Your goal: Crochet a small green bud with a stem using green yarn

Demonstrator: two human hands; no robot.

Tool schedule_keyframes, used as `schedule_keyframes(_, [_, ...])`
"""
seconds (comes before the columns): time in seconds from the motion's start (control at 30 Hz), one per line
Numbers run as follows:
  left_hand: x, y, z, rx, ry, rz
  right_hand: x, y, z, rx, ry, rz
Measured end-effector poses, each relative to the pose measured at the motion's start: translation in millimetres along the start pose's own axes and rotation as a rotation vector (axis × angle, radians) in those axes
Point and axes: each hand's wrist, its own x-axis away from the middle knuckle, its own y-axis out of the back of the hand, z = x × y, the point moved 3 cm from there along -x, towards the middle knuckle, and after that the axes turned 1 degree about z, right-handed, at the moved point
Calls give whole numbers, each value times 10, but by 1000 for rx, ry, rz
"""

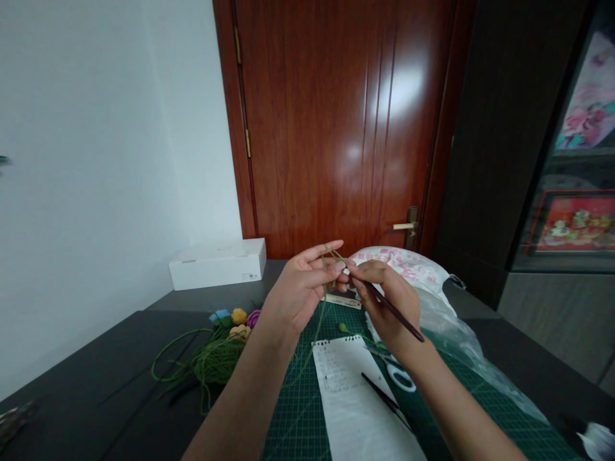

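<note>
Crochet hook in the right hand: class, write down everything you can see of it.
The crochet hook is a slender, straight, dark brown rod with a glossy, lacquered look. The right hand grips it like a pencil, tilted, with its bare end pointing down and outward above the cutting mat. Its other end reaches toward the left hand and green yarn, but fingers hide the tip, so its hook cannot be seen.

The writing on the note paper (353, 384) is too small to read. The scissors (401, 378) are partly hidden under the right forearm (456, 403), and a white object (596, 442) at the near right is cut off by the picture's edge.
</note>
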Motion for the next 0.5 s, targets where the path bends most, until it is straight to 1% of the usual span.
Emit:
schedule_keyframes(0.1, [21, -18, -16, -37, 5, 42, -21, 16, -12, -109, -18, -39])
schedule_keyframes(0.17, [39, -29, -30, -106, -18, 63, -42, 43, -19, -132, 29, -34])
schedule_keyframes(0.27, [57, -27, -50, -233, -68, 46, -69, 97, -7, -41, 162, 51])
schedule_keyframes(0.33, [61, -26, -59, -304, -98, 24, -78, 135, 10, 43, 207, 111])
schedule_keyframes(0.37, [62, -30, -62, -330, -108, 18, -82, 155, 19, 70, 212, 118])
schedule_keyframes(0.43, [67, -51, -67, -366, -110, 15, -89, 194, 25, 72, 163, 71])
schedule_keyframes(0.5, [80, -85, -74, -392, -99, 23, -94, 219, -5, -9, 33, -30])
